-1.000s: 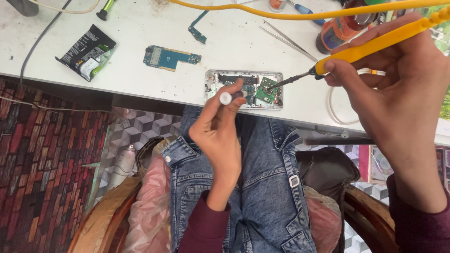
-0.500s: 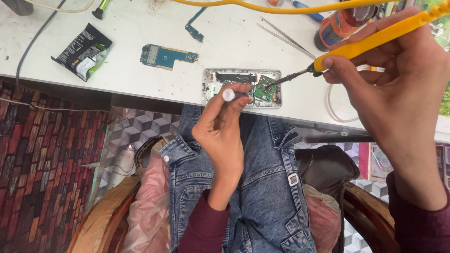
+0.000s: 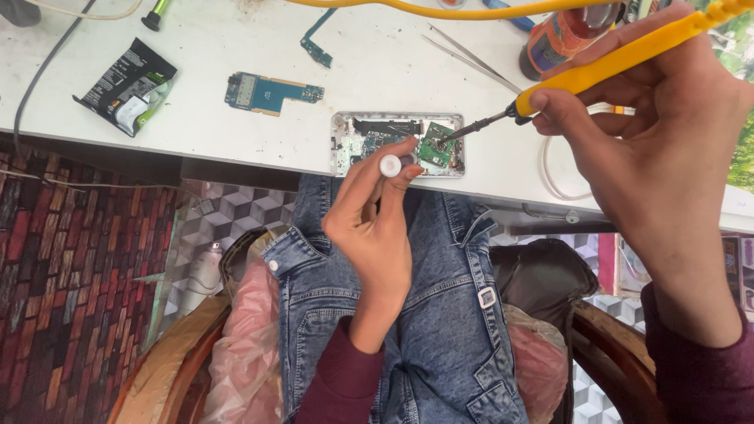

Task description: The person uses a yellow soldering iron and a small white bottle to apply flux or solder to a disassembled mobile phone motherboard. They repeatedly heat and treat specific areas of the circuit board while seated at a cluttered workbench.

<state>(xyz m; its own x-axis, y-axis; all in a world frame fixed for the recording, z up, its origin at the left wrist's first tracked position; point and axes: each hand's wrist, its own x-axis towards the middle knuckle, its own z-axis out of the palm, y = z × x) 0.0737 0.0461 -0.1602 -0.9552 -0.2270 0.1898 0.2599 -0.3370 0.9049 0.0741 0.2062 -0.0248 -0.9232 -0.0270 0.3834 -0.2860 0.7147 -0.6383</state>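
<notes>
Small electronics repair bench, white worktop (image 3: 196, 118) strewn with loose circuit boards (image 3: 271, 92), tweezers (image 3: 471, 55), opened phone (image 3: 397, 144), yellow soldering iron (image 3: 605, 63) with trailing cord, flux bottle (image 3: 561, 35), patterned tile floor (image 3: 71, 259) beneath.

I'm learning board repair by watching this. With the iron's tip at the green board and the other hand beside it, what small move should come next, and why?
Probably bring the small white-capped piece in the left hand the last bit toward the tip. The soldering iron in the right hand already has its tip on the green board inside the opened phone, while the left fingers rest just short of it.
</notes>
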